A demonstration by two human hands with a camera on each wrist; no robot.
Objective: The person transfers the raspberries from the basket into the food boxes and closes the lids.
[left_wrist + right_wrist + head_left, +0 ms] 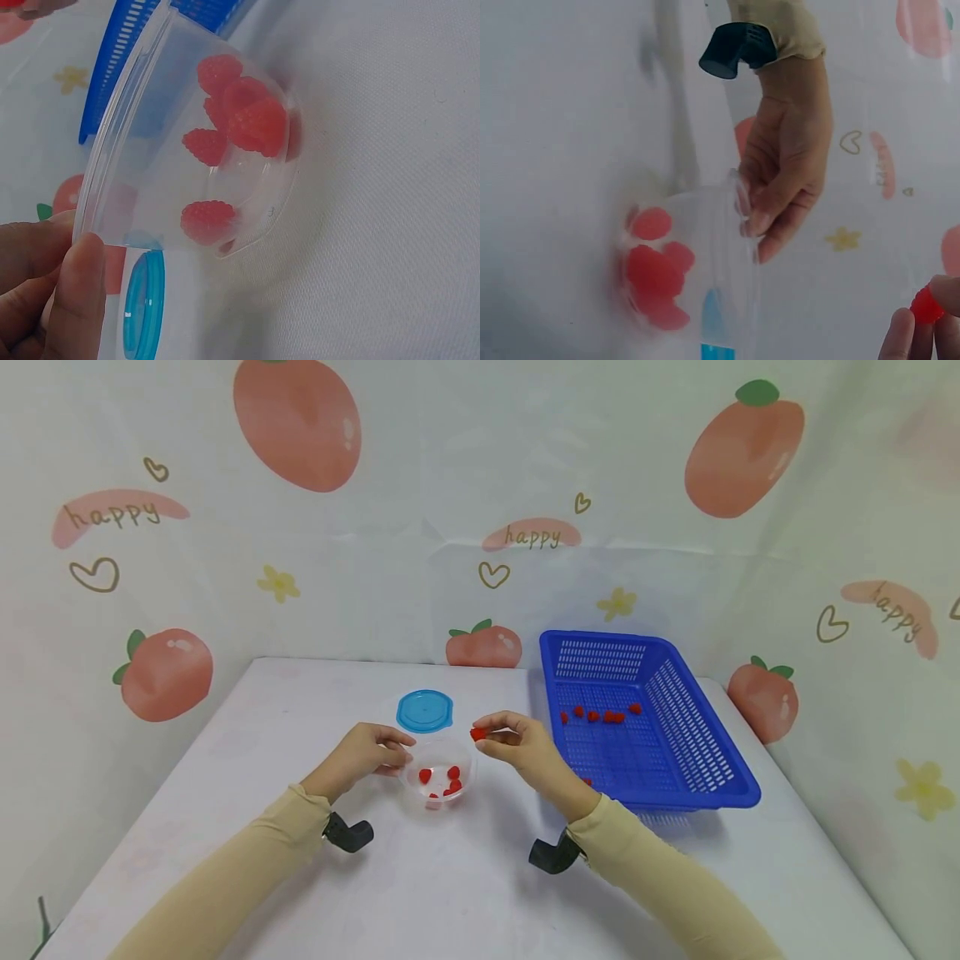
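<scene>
The left hand (363, 750) pinches the clear bowl (150, 172) by its rim, the right hand (525, 750) 1 raspberry (477, 734), each grip nearly closed.

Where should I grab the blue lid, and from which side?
Probably pinch the tab at its near right edge, coming low from the right: the blue lid lies flat, the tab juts past its round rim, and the clear bowl stands close on the near side.

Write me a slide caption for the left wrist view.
A left hand pinches a clear plastic bowl of red raspberries, with a blue lid and blue basket beyond.
</scene>
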